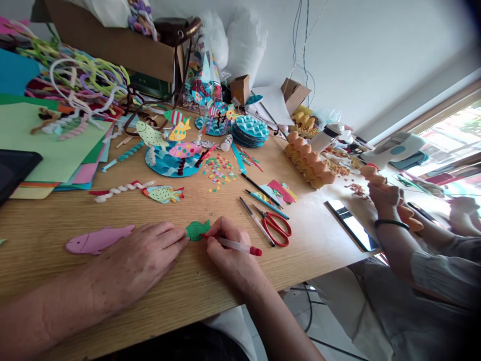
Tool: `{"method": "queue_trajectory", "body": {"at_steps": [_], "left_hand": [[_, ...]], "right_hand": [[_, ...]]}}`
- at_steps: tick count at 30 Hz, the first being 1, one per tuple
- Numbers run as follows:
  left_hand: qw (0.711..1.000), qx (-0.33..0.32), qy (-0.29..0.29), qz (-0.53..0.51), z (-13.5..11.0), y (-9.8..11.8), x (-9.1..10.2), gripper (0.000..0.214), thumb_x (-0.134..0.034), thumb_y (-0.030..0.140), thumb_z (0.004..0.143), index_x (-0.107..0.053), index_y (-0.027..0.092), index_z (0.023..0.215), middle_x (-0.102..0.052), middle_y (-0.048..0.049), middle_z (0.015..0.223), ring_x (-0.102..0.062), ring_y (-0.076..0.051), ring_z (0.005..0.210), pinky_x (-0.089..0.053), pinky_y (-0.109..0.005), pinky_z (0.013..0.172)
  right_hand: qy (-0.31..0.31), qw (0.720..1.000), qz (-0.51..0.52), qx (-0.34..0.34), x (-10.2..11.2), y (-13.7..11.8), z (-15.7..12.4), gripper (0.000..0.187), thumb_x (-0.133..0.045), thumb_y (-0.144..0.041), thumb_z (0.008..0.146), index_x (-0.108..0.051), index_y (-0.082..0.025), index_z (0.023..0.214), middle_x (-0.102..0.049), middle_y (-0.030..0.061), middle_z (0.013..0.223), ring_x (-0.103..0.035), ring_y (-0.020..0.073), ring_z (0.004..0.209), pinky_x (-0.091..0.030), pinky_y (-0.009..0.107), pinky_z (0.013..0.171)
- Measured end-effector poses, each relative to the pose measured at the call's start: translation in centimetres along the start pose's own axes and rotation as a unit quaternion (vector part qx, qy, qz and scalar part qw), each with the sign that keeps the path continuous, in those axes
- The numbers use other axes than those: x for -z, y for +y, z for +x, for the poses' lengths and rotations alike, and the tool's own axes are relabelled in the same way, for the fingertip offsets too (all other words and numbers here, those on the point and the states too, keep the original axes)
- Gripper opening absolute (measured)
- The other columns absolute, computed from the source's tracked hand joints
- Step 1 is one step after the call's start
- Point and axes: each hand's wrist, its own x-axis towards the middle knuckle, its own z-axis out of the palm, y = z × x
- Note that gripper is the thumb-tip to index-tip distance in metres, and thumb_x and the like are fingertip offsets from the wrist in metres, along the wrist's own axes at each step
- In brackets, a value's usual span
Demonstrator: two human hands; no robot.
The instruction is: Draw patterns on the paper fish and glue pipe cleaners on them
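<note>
A small green paper fish [196, 231] with drawn scale lines lies flat on the table between my hands. My left hand [146, 253] rests on the tabletop with fingers stretched out, its fingertips at the fish's left end. Pinched in my right hand [233, 250] is a red pen [240, 246] with a clear barrel and red end; its tip is at the fish's tail side. Left of my left hand lies a pink paper fish [99, 239] with an eye and a curved line drawn on it, partly covered by that hand.
Red-handled scissors [277, 228] and several pens lie right of my hands. Behind them are confetti dots [218, 171], a spotted paper fish [163, 194] and a blue disc [172, 169] bearing paper fish. Coloured paper [52, 143] is at left. A co-worker's hand [385, 198] holds an egg carton strip.
</note>
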Motion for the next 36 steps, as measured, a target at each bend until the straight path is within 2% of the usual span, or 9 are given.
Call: {"method": "queue_trajectory", "body": {"at_steps": [7, 12, 18, 24, 26, 29, 36], "left_hand": [[1.0, -0.007, 0.006, 0.003, 0.2, 0.1, 0.3, 0.041, -0.037, -0.002, 0.091, -0.072, 0.011, 0.106, -0.074, -0.0102, 0.102, -0.067, -0.025, 0.093, -0.054, -0.037, 0.082], [1.0, -0.014, 0.011, -0.002, 0.2, 0.0, 0.2, 0.039, -0.037, -0.002, 0.092, -0.071, 0.011, 0.107, -0.074, -0.0101, 0.102, -0.067, -0.025, 0.092, -0.053, -0.036, 0.081], [1.0, -0.019, 0.011, -0.004, 0.2, -0.3, 0.3, 0.035, -0.039, 0.004, 0.097, -0.072, 0.012, 0.108, -0.073, -0.0096, 0.103, -0.065, -0.024, 0.093, -0.052, -0.035, 0.083], [1.0, -0.021, 0.004, -0.008, 0.0, -0.6, 0.0, 0.039, -0.036, 0.006, 0.097, -0.071, 0.015, 0.112, -0.074, -0.0086, 0.106, -0.066, -0.023, 0.094, -0.055, -0.035, 0.085], [1.0, -0.02, -0.003, -0.009, 0.0, -0.7, 0.0, 0.041, -0.035, 0.006, 0.097, -0.071, 0.015, 0.113, -0.074, -0.0082, 0.106, -0.067, -0.023, 0.095, -0.056, -0.035, 0.085], [1.0, -0.02, -0.005, -0.009, 0.1, -0.7, 0.1, 0.042, -0.035, 0.003, 0.095, -0.072, 0.015, 0.11, -0.074, -0.0082, 0.105, -0.068, -0.023, 0.094, -0.056, -0.035, 0.084], [1.0, -0.025, 0.001, -0.017, 0.4, -0.6, 0.4, 0.034, -0.042, 0.001, 0.092, -0.071, 0.015, 0.103, -0.073, -0.0089, 0.104, -0.067, -0.023, 0.092, -0.055, -0.033, 0.082]], "right_hand": [[0.007, 1.0, 0.004, 0.017, 0.1, 0.2, 0.0, 0.005, -0.049, -0.018, 0.064, -0.051, -0.023, 0.064, -0.049, -0.0053, 0.055, -0.044, 0.0127, 0.051, -0.033, 0.024, 0.052], [0.003, 1.0, 0.009, 0.004, 0.1, 0.0, 0.1, 0.005, -0.048, -0.019, 0.063, -0.051, -0.024, 0.063, -0.049, -0.0052, 0.055, -0.044, 0.0125, 0.052, -0.033, 0.024, 0.053], [0.017, 0.994, 0.102, -0.043, 0.6, 0.3, 0.2, 0.004, -0.049, -0.026, 0.064, -0.052, -0.024, 0.062, -0.048, -0.0042, 0.055, -0.044, 0.0142, 0.055, -0.032, 0.025, 0.051], [-0.062, 0.983, 0.157, -0.069, 2.0, -0.4, 0.7, 0.006, -0.056, -0.027, 0.068, -0.056, -0.022, 0.07, -0.051, -0.0051, 0.059, -0.044, 0.0122, 0.055, -0.032, 0.024, 0.051], [-0.069, 0.983, 0.158, -0.067, 2.1, -0.5, 1.0, 0.006, -0.059, -0.026, 0.069, -0.056, -0.022, 0.071, -0.052, -0.0057, 0.059, -0.044, 0.0114, 0.054, -0.032, 0.023, 0.05], [-0.048, 0.986, 0.15, -0.062, 1.6, 0.0, 1.3, 0.003, -0.058, -0.021, 0.068, -0.055, -0.022, 0.069, -0.052, -0.006, 0.058, -0.043, 0.0106, 0.052, -0.029, 0.023, 0.049], [-0.027, 0.996, 0.081, 0.026, 0.5, 0.9, 0.5, 0.011, -0.053, -0.012, 0.069, -0.056, -0.022, 0.069, -0.051, -0.0066, 0.058, -0.046, 0.0108, 0.053, -0.033, 0.022, 0.052]]}}
